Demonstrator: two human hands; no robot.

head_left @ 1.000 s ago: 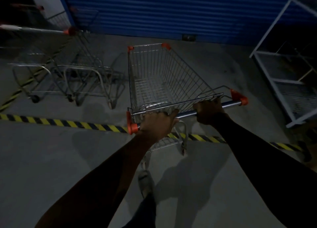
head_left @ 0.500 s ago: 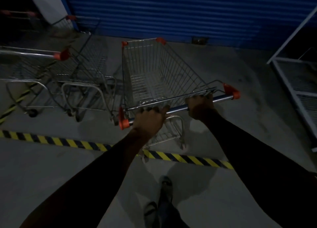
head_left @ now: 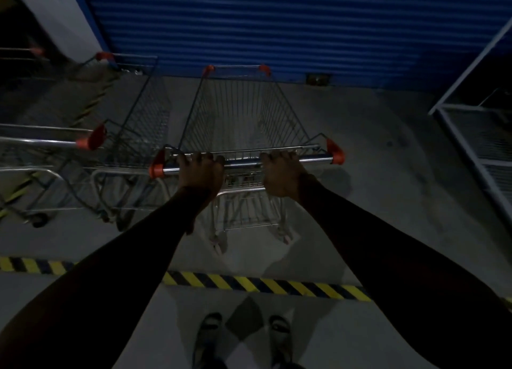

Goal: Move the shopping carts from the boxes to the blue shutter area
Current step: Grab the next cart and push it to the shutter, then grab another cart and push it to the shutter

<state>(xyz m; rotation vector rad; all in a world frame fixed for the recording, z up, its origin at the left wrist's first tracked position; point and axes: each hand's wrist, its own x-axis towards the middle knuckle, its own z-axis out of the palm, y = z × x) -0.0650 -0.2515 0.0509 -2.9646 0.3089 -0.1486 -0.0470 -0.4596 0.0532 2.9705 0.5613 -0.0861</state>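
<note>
Both arms extended forward, left hand [head_left: 201, 171] and right hand [head_left: 282, 174] each curled, knuckles up, around one horizontal bar [head_left: 243, 162].

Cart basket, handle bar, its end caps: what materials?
Basket: thin metal wire grid, dull grey, probably plated steel. Handle bar: bright metal tube with sharp highlights, likely chromed; both hands grip it. End caps: matte orange-red, moulded look, probably plastic. The dim light leaves the finishes uncertain.
</note>
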